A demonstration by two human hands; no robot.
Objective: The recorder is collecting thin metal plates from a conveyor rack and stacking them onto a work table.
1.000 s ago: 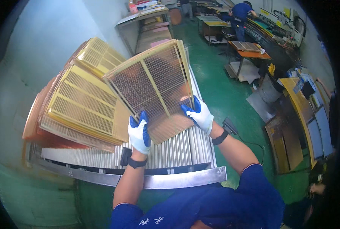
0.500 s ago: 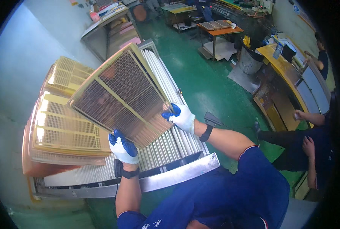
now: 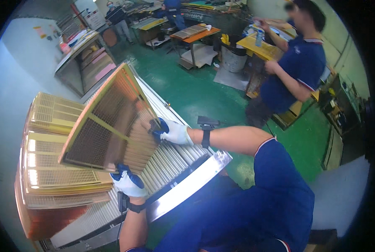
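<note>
A large copper-coloured panel (image 3: 107, 119) with a yellowish border and fine grid sections is held tilted up before me. My left hand (image 3: 129, 182), in a white glove with blue fingertips, is closed on its near lower edge. My right hand (image 3: 174, 131), gloved the same way, grips its right edge. The panel is over a rack of parallel silver tubes (image 3: 175, 166). To its left, similar panels lie in a near stack (image 3: 61, 161) and a far stack (image 3: 53, 111), partly hidden by the held one.
A bright metal rail (image 3: 191, 185) edges the rack nearest me. A co-worker (image 3: 294, 63) stands at a yellow-topped bench (image 3: 259, 48) on the right. Farther back are a grey bin (image 3: 233, 59), an orange table (image 3: 194, 32) and a shelved bench (image 3: 82, 61) by the wall.
The view has swung to the right, bringing the co-worker further into it. The held panel has turned and appears more edge-on, with both hands still gripping it.
</note>
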